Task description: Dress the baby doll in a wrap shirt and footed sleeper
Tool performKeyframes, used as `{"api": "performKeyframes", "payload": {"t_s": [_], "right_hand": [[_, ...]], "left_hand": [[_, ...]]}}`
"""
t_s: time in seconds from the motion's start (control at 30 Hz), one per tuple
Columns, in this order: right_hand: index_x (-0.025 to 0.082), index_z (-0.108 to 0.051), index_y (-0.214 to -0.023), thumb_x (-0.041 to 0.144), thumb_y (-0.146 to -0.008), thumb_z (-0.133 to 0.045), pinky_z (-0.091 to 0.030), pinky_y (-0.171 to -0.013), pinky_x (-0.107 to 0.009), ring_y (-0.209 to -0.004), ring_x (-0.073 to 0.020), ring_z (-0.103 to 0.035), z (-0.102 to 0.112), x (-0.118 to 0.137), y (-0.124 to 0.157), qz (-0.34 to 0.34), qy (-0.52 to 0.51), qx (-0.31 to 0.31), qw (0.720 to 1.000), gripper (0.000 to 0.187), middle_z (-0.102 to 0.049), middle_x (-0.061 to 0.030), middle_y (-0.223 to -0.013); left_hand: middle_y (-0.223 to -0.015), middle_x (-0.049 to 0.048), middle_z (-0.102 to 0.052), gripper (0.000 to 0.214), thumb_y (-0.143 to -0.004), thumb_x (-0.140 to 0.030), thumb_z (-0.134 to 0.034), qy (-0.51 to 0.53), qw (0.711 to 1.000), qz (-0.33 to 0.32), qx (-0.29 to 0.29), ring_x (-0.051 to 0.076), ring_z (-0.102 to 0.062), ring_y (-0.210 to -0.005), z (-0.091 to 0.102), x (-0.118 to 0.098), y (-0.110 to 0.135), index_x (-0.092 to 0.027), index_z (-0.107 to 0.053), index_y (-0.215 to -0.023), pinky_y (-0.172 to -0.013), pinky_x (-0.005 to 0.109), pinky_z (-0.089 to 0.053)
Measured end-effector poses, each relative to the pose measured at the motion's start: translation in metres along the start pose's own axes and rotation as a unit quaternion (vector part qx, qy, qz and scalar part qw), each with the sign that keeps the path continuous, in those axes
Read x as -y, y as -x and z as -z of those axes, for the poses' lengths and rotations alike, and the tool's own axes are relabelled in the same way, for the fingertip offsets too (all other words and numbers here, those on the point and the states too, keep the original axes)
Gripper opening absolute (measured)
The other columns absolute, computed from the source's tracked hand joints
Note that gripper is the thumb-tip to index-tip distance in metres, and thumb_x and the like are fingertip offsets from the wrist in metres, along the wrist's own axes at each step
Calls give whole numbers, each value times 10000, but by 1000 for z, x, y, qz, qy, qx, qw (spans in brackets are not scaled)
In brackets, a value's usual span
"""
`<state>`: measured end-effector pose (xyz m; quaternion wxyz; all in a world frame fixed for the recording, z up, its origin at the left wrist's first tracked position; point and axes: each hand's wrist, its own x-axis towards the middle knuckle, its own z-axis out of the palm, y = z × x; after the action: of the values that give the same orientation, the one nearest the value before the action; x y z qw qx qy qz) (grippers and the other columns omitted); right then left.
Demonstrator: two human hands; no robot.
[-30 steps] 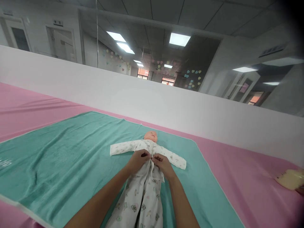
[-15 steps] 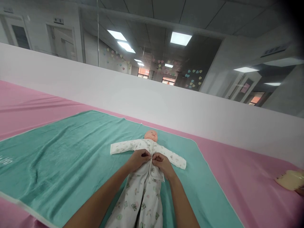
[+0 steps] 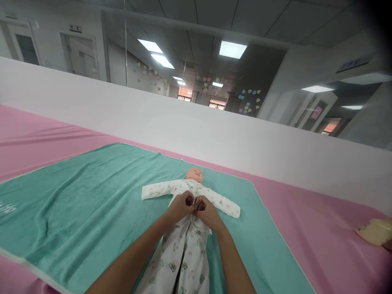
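A baby doll (image 3: 194, 174) lies on its back on a teal towel (image 3: 92, 200), dressed in a white printed romper (image 3: 180, 261) with both sleeves spread out sideways. My left hand (image 3: 180, 207) and my right hand (image 3: 206, 212) meet at the middle of the doll's chest. Both pinch the front closure of the romper, fingertips touching each other. What exactly sits between the fingers is too small to make out.
The towel lies on a pink sheet (image 3: 321, 245) covering a wide surface. A white partition (image 3: 214, 134) runs along the far edge. A pale yellow object (image 3: 375, 232) rests at the right edge of the sheet.
Both hands have moved slightly up the doll's chest and closed tighter together on the romper front. The doll and towel have not moved.
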<state>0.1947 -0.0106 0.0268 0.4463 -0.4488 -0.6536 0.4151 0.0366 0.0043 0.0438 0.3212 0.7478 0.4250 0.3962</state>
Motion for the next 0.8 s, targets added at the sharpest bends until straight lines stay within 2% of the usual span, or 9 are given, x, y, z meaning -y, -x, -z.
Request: {"api": "performKeyframes", "payload": {"t_s": [0.17, 0.37, 0.8], "right_hand": [[208, -521, -818, 218, -634, -677, -299, -530, -219, -585, -109, -408, 3, -5, -1, -1, 9, -1, 1000, 242, -434, 64, -619], [201, -528, -819, 239, -661, -682, -309, -555, -226, -611, -110, -426, 3, -4, 0, 5, 2, 3, 1000, 224, -457, 56, -650], [199, -535, -817, 303, -718, -664, -315, -567, -235, -619, -110, -420, 4, -4, 1, 3, -35, 6, 999, 193, -481, 40, -680]], "left_hand": [[-682, -40, -539, 145, -657, -148, -490, 33, 999, 4, 8, 101, -467, -620, 2, 4, 0, -188, -520, -793, -564, 215, -353], [-647, -50, -511, 137, -617, -120, -496, 52, 998, 20, -10, 94, -439, -608, 1, 5, -1, -181, -511, -739, -555, 211, -341], [-705, -33, -551, 134, -649, -136, -485, 118, 993, 10, 5, 115, -494, -678, 3, 14, -2, -175, -529, -769, -616, 221, -373]]}}
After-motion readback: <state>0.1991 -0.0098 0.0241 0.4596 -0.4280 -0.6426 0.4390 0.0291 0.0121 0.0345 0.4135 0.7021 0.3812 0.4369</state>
